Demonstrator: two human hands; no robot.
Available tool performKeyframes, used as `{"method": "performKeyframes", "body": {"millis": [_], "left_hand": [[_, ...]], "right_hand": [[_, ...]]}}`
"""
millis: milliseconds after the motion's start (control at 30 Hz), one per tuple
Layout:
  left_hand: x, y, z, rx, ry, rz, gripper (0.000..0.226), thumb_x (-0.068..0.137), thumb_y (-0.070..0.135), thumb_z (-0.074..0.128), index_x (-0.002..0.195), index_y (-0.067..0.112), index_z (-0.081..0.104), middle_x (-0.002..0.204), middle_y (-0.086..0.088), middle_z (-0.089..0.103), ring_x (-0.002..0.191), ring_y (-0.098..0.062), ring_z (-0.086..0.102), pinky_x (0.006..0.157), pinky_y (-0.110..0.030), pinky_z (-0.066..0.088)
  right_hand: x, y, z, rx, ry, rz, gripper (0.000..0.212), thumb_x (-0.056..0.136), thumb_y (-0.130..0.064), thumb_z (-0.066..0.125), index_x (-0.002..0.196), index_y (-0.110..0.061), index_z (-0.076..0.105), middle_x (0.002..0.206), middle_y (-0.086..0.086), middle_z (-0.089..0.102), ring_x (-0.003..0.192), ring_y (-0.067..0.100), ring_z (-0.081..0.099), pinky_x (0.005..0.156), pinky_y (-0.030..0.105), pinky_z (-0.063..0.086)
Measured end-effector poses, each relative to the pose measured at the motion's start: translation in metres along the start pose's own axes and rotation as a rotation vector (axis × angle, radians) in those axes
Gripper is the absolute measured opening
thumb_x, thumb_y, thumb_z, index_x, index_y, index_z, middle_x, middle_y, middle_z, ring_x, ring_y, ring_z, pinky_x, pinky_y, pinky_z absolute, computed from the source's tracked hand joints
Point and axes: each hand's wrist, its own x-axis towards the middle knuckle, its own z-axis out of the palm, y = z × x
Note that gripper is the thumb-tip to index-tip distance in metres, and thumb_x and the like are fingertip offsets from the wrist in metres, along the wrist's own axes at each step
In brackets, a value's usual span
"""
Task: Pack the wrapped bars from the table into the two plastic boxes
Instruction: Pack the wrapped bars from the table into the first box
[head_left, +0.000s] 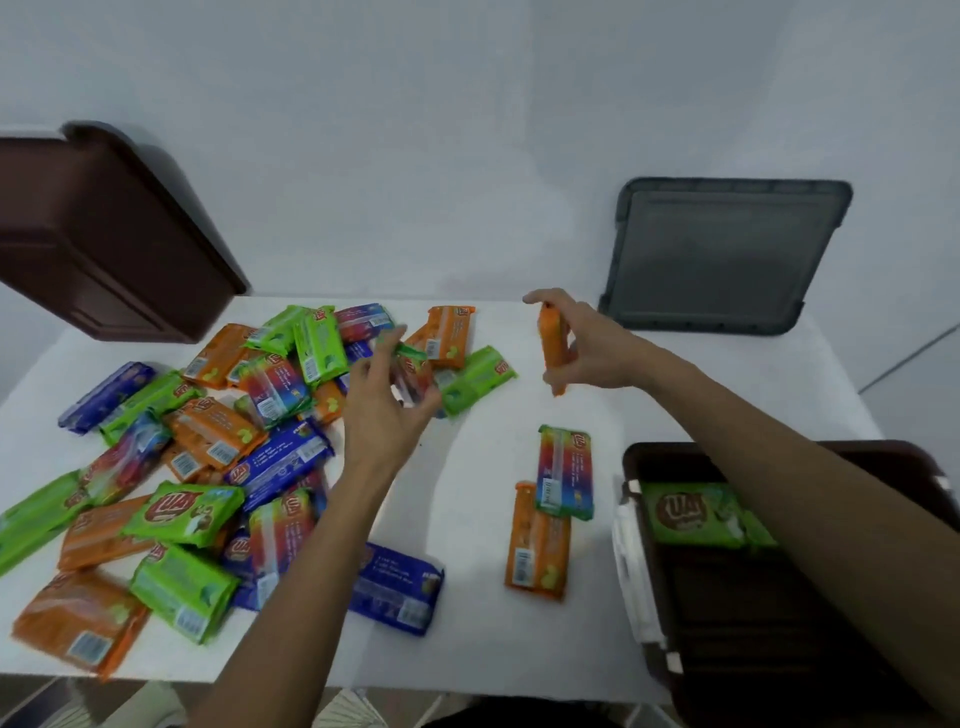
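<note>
Two brown boxes: one (104, 234) at the far left, one (779, 597) at the near right holding one green bar (696, 514). One grey lid (722, 254) stands against the wall. On the table (467, 623), a rainbow bar (565, 473) and an orange bar (537, 540) lie touching beside the near box. A pile (208, 457) of over twenty bars covers the left. The right hand (587, 348), raised, pinches one upright orange bar (553, 343). The left hand (384, 405) hovers over the pile, fingers spread. Blur hides whether it grasps anything.

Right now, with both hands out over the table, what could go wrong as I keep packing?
The right hand pinches an orange bar well away from the brown box; a loose grip could drop it on the way back. The left hand reaches into the heaped pile; tugging one bar may drag others. The corner bar lies near the table edge; a sweep could knock it off.
</note>
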Motion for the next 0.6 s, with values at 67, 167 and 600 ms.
{"method": "performKeyframes", "body": {"millis": [67, 167, 600], "left_hand": [[-0.015, 0.026, 0.004, -0.261, 0.018, 0.002, 0.061, 0.077, 0.015, 0.077, 0.128, 0.035, 0.049, 0.113, 0.013, 0.06, 0.095, -0.005, 0.064, 0.078, -0.031, 0.058], [-0.038, 0.061, 0.013, -0.513, 0.006, -0.052, 0.052, 0.078, 0.009, 0.077, 0.118, 0.028, 0.05, 0.109, 0.019, 0.064, 0.096, -0.006, 0.068, 0.079, -0.03, 0.059], [-0.114, 0.122, 0.079, -0.984, -0.157, -0.281, 0.052, 0.073, 0.006, 0.07, 0.116, 0.023, 0.047, 0.109, -0.009, 0.068, 0.1, -0.025, 0.068, 0.07, -0.03, 0.058]], "right_hand": [[-0.034, -0.001, -0.015, 0.175, 0.103, -0.018, 0.068, 0.074, -0.015, 0.082, 0.121, -0.034, 0.037, 0.107, 0.01, 0.051, 0.086, 0.027, 0.065, 0.067, 0.033, 0.058], [-0.087, 0.005, -0.03, 0.425, 0.231, -0.032, 0.052, 0.075, -0.016, 0.082, 0.112, -0.027, 0.047, 0.112, 0.003, 0.055, 0.094, 0.02, 0.064, 0.073, 0.033, 0.061], [-0.23, 0.063, -0.033, 0.84, 0.116, 0.141, 0.038, 0.079, -0.011, 0.045, 0.112, -0.024, 0.06, 0.11, 0.018, 0.057, 0.087, 0.026, 0.056, 0.073, 0.043, 0.044]]}}
